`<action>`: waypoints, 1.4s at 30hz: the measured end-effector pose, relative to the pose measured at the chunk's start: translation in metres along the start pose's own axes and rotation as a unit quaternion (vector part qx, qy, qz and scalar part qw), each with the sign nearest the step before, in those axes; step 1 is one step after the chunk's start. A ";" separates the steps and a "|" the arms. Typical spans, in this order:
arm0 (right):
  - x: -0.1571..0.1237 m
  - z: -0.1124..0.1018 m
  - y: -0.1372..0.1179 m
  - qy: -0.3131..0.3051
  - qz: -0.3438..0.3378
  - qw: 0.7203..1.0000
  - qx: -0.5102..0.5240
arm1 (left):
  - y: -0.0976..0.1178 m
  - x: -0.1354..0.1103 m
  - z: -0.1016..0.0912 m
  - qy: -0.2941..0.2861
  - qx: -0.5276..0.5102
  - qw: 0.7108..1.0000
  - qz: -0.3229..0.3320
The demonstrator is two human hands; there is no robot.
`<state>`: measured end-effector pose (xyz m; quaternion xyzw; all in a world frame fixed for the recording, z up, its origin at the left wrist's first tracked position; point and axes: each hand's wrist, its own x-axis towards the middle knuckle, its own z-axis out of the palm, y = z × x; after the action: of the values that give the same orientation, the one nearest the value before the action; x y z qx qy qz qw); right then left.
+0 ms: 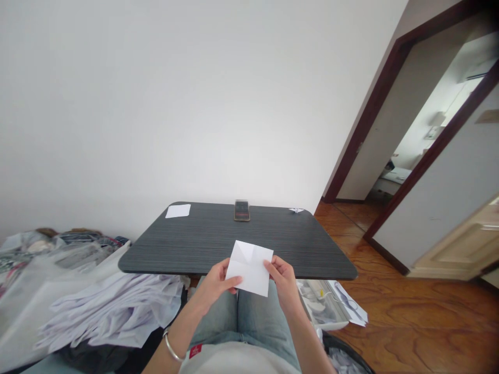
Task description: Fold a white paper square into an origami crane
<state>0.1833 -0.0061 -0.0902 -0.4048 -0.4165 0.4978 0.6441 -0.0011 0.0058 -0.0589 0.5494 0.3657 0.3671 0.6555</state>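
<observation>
A white square sheet of paper with crossing crease lines is held above my lap, at the near edge of the dark table. My left hand pinches its lower left side, thumb on top and fingers beneath. On the right side, my right hand grips the edge between thumb and fingers. Another piece of white paper lies at the table's far left corner. A small folded paper piece rests near the far right corner.
A phone-like device stands at the table's far edge by the wall. To the left lie heaped white cloths and plastic bags. A box of items sits on the floor at right, with a black-rimmed bin nearer me. A doorway opens at far right.
</observation>
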 end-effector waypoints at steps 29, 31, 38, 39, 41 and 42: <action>-0.006 0.013 -0.001 0.021 -0.028 0.999 0.020 | 0.001 -0.001 0.004 0.063 -0.056 0.996 0.023; -0.006 0.014 -0.002 0.030 -0.036 0.999 0.024 | 0.001 0.000 0.004 0.063 -0.053 0.996 0.024; -0.007 0.018 -0.002 0.032 -0.023 0.999 0.031 | 0.000 0.002 0.007 0.077 -0.042 0.996 0.030; -0.008 0.018 -0.002 0.028 -0.019 0.999 0.029 | 0.000 0.002 0.007 0.075 -0.046 0.996 0.032; -0.008 0.017 -0.002 0.018 -0.014 0.999 0.026 | -0.002 0.001 0.007 0.072 -0.051 0.995 0.037; -0.008 0.017 -0.002 0.014 -0.012 1.000 0.023 | -0.002 0.001 0.007 0.072 -0.052 0.995 0.041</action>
<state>0.1664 -0.0127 -0.0843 -0.3914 -0.4007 0.4937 0.6652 0.0058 0.0035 -0.0601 0.5015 0.3699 0.4506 0.6393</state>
